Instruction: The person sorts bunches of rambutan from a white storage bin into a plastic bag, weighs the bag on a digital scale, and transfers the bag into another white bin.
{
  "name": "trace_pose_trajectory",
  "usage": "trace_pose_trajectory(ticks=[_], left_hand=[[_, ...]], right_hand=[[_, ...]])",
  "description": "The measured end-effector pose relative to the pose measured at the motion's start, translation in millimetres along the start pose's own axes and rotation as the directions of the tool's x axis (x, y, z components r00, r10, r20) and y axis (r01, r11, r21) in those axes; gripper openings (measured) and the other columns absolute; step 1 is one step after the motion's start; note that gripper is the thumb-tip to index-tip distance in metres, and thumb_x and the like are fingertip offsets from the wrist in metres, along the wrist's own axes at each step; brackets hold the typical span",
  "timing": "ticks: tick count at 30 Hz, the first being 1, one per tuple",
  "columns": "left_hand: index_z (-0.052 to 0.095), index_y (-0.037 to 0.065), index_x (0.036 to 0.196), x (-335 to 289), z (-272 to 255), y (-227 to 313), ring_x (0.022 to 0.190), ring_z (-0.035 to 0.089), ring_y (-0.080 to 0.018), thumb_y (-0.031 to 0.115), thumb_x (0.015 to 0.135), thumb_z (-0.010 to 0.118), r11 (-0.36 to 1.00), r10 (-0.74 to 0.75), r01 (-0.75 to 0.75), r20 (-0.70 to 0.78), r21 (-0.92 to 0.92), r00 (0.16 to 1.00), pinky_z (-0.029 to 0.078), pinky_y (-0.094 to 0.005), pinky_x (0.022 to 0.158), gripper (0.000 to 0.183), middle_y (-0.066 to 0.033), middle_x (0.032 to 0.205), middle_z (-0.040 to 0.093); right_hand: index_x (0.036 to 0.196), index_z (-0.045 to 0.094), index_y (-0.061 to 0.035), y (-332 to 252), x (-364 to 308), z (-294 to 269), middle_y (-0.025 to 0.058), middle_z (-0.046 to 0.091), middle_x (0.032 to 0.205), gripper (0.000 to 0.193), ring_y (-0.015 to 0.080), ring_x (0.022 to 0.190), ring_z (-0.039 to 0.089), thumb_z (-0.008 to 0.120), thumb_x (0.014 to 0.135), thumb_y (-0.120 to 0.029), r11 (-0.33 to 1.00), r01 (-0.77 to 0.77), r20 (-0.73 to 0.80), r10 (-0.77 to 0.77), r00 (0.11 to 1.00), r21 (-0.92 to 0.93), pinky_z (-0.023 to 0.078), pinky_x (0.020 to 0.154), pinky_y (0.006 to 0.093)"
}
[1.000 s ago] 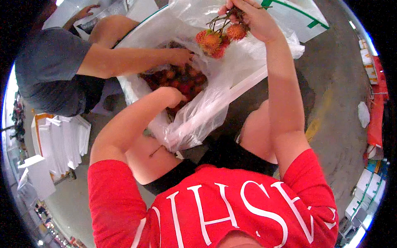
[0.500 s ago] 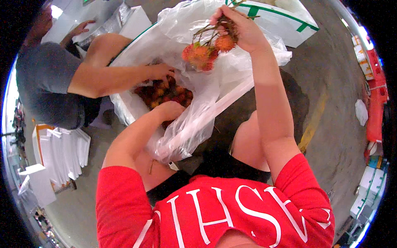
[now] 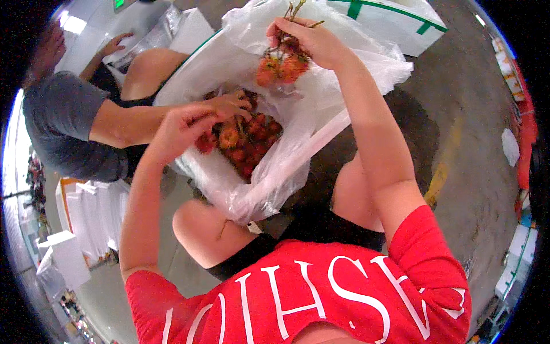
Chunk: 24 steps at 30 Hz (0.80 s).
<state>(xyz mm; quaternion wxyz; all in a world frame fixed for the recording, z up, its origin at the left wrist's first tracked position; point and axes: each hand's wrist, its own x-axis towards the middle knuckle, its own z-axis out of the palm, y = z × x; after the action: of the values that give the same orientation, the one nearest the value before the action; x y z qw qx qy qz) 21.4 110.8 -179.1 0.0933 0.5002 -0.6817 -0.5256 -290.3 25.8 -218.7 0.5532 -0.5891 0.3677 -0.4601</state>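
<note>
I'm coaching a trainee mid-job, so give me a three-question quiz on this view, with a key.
1. Which of the wearer's hands holds the spiky red fruit bunch?
2. True or false: a grey-sleeved co-worker's hand is at the fruit pile.
3. Fill in: the white box at the picture's upper right has ____ tape.

Key: 1. The right hand. 2. True. 3. Green.

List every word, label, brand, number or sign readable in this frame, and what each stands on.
Red shirt: large white capital letters across the front, partly lost in folds; wording not copied here.
Green lit sign, top left: too small and blurred to read.
Bunch of red fruit in the right hand and plastic bag: no lettering visible.
</note>
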Motion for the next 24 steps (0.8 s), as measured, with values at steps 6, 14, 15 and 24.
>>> trace_pose_trajectory(ticks=[6,14,15,24], left_hand=[[0.064,0.001,0.106,8.5,-20.2,43.6,0.070,0.055,-0.0069,0.020,0.095,0.056,0.988,0.132,-0.143,-0.168,-0.052,0.977,0.046,-0.0203,0.063,0.023,0.0005,0.081,0.063],[0.068,0.002,0.104,54.4,-16.6,44.8,0.070,0.054,-0.0038,0.023,0.094,0.059,0.953,0.302,-0.293,-0.261,0.074,0.917,0.044,-0.0200,0.065,0.026,0.0026,0.081,0.063],[0.068,0.002,0.105,56.5,-15.1,46.0,0.072,0.054,-0.0039,0.023,0.094,0.059,0.971,0.237,-0.235,-0.278,0.042,0.931,0.045,-0.0201,0.066,0.025,0.0028,0.081,0.063],[0.067,0.003,0.103,83.3,13.8,43.5,0.071,0.058,-0.0066,0.020,0.091,0.064,0.916,0.349,-0.401,-0.473,-0.010,0.809,0.047,-0.0226,0.062,0.021,-0.0005,0.081,0.063]], right_hand=[[0.099,0.068,-0.0054,-3.0,-1.2,29.9,-0.0008,0.055,0.079,0.038,0.0078,0.077,0.049,0.050,0.098,-0.039,0.993,-0.071,0.189,0.087,0.978,-0.090,0.041,0.074,0.0221],[0.111,0.067,-0.0085,-10.3,-8.9,41.0,-0.0038,0.058,0.085,0.045,0.0086,0.078,0.051,0.058,0.091,-0.048,0.978,0.023,0.431,0.070,0.900,-0.207,0.042,0.071,0.0241],[0.117,0.064,-0.0066,-13.3,-11.6,46.8,-0.0031,0.060,0.092,0.040,0.0081,0.084,0.053,0.059,0.093,-0.039,0.978,-0.077,0.416,0.154,0.896,-0.195,0.043,0.076,0.0231],[0.108,0.070,-0.0096,15.5,-0.7,60.6,-0.0017,0.067,0.092,0.041,0.0087,0.085,0.058,0.069,0.084,-0.042,0.980,-0.112,0.199,0.144,0.969,-0.163,0.047,0.080,0.0266]])
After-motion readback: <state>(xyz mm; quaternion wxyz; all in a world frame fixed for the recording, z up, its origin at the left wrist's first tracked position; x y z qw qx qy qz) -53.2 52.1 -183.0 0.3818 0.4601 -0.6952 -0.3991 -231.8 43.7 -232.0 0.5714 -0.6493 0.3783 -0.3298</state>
